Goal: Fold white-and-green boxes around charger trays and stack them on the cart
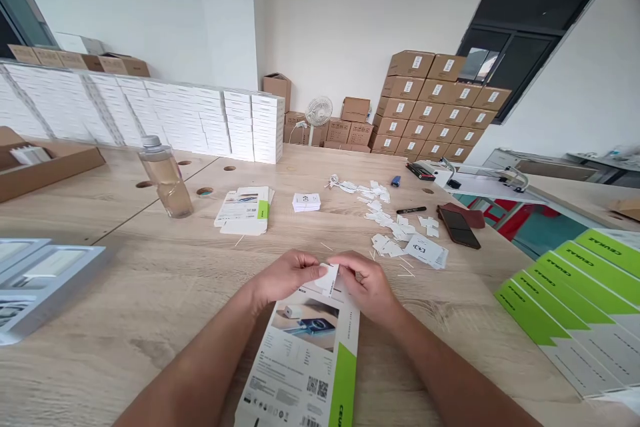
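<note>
A flat printed packaging box [305,347] with a charger picture and a green strip lies in front of me, its lower end running out of view. At its far end I pinch a small white piece [329,278], a tab or card, between both hands. My left hand [286,277] is closed with its thumb on that piece. My right hand [371,285] has its fingers bent at the piece's right edge. Whether the white piece is part of the box or separate, I cannot tell.
Small white paper scraps [395,227], a marker [411,210] and a phone [459,227] lie to the right. Ahead are a stack of cards [306,202] and flat boxes [243,210]. A bottle [167,177] and trays [45,280] stand left; green-white boxes [575,307] lie right.
</note>
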Available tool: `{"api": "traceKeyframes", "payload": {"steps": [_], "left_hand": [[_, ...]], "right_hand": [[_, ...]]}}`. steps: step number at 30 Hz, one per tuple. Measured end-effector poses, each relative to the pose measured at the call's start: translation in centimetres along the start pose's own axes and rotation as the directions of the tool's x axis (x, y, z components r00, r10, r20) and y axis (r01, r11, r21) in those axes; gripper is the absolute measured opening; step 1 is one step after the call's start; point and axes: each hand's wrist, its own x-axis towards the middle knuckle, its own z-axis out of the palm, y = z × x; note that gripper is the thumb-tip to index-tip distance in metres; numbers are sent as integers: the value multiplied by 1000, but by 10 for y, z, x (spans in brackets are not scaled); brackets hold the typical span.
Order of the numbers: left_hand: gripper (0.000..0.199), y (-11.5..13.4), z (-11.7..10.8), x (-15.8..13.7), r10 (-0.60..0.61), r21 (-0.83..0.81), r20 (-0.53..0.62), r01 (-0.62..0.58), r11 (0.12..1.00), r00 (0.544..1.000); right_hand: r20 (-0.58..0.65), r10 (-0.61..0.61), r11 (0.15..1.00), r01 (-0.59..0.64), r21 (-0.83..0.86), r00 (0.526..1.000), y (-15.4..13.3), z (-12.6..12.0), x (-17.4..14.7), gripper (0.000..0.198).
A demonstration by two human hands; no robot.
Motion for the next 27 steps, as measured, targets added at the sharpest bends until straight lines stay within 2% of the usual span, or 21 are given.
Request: {"api": "traceKeyframes", "payload": {"steps": [2,4,9,12,16,21,27], "left_hand": [[45,-2,-1,0,0,50,-28,2,999,1000],[45,-3,-1,0,14,125,-67,-5,992,998],[37,0,7,-2,145,314,-162,-88,945,976],[30,2,13,-1,288,494,-201,-157,855,936],[27,2,19,-1,397,650,-184,-191,736,899],[26,6,23,-4,386,717,-127,-184,672,914],[25,11,28,-6,400,803,-84,-175,569,913]], "right_hand": [[0,141,990,-141,1,990,0,-2,0,22],[2,228,974,-228,0,974,0,-5,0,22],[57,296,955,-295,-23,954,-2,-8,4,22],[131,324,945,-328,11,937,-5,-7,6,26],[135,390,912,-402,77,911,-7,-4,7,30],[190,469,834,-503,228,863,-6,-3,8,28],[185,529,789,-560,252,828,-4,-4,8,24]]}}
